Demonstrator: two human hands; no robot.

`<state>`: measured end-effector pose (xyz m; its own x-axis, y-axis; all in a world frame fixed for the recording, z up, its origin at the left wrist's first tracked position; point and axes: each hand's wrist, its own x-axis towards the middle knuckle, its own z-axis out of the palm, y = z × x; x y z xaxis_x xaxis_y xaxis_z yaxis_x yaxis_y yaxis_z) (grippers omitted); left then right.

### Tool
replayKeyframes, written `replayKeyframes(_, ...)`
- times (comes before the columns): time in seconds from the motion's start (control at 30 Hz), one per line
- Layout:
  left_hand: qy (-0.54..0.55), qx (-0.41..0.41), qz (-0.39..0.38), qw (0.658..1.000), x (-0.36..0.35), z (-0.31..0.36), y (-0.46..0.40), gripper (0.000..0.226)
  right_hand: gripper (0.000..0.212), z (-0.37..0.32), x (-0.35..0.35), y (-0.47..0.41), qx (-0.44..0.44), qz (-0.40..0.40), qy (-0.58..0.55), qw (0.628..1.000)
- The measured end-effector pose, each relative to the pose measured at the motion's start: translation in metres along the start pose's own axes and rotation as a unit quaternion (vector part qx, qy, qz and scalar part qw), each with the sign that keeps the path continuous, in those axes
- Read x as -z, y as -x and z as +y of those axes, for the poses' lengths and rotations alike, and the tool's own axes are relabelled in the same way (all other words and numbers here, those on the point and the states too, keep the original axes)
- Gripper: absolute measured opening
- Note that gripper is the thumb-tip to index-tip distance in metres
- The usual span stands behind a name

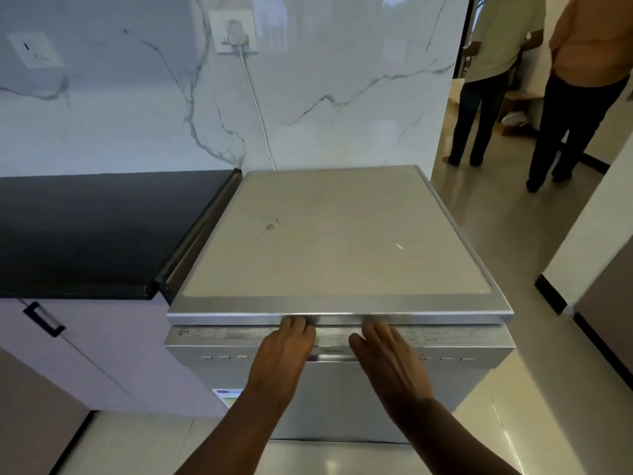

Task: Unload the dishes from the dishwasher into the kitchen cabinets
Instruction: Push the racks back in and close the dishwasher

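Both hands at the top edge of the dishwasher (339, 389) door. Left hand (286, 351): fingers curled up under the lip of the top panel, grip narrow on the door edge. Right hand (387, 358): flat, fingers spread, resting on the control strip, holding nothing. Dishwasher silver, freestanding, door shut; printed labels along the control strip, coloured energy sticker low on the front. Flat grey top, a small smudge on it. It stands just right of the black bench (96, 231), against the marble wall (325, 80).
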<state>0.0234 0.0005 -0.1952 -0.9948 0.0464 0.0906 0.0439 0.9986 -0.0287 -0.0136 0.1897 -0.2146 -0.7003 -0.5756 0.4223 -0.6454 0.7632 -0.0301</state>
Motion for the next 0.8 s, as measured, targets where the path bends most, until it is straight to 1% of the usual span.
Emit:
replayKeyframes(0.03,-0.023,-0.011,0.026,0.999,-0.001,-0.002,-0.001,0.07,0.045,0.001,0.0,0.002,0.001,0.02,0.019,1.0)
replayKeyframes(0.07,-0.046,-0.019,0.042,0.998,0.001,-0.003,-0.004,0.079,0.054,0.003,0.002,0.001,-0.011,0.021,0.039,0.999)
replayKeyframes(0.13,-0.08,-0.017,0.04,0.996,0.003,-0.007,-0.011,0.098,0.085,0.007,0.004,-0.008,-0.045,-0.013,0.057,0.997)
replayKeyframes(0.17,-0.094,-0.013,0.066,0.993,0.001,-0.007,-0.013,0.098,0.097,0.008,0.003,-0.013,-0.051,-0.033,0.058,0.996)
replayKeyframes(0.2,-0.094,-0.004,0.081,0.992,-0.003,-0.006,-0.015,0.09,0.104,0.009,0.0,-0.018,-0.051,-0.05,0.055,0.996)
replayKeyframes(0.23,-0.072,0.007,0.072,0.995,-0.006,-0.005,-0.016,0.081,0.106,0.008,-0.001,-0.021,-0.05,-0.063,0.05,0.995)
replayKeyframes(0.27,-0.049,0.016,0.062,0.997,-0.007,-0.004,-0.015,0.076,0.106,0.009,-0.004,-0.022,-0.049,-0.077,0.042,0.995)
replayKeyframes(0.3,-0.047,0.027,0.042,0.998,-0.005,-0.004,-0.015,0.077,0.107,0.01,-0.006,-0.023,-0.046,-0.086,0.034,0.995)
replayKeyframes(0.33,-0.053,0.031,0.016,0.998,-0.004,-0.005,-0.016,0.084,0.109,0.012,-0.008,-0.023,-0.046,-0.09,0.029,0.994)
replayKeyframes(0.37,-0.059,0.026,-0.026,0.998,-0.005,-0.007,-0.018,0.09,0.112,0.014,-0.008,-0.024,-0.046,-0.095,0.024,0.994)
replayKeyframes(0.43,-0.059,0.022,-0.108,0.992,0.002,-0.007,-0.021,0.094,0.115,0.017,-0.01,-0.025,-0.044,-0.1,0.022,0.994)
replayKeyframes(0.67,-0.037,0.033,-0.094,0.994,0.006,-0.002,-0.021,0.093,0.109,0.017,-0.009,-0.026,-0.048,-0.117,0.027,0.992)
replayKeyframes(0.8,-0.022,0.033,-0.1,0.994,0.002,-0.004,-0.023,0.085,0.101,0.014,-0.005,-0.027,-0.042,-0.105,0.032,0.993)
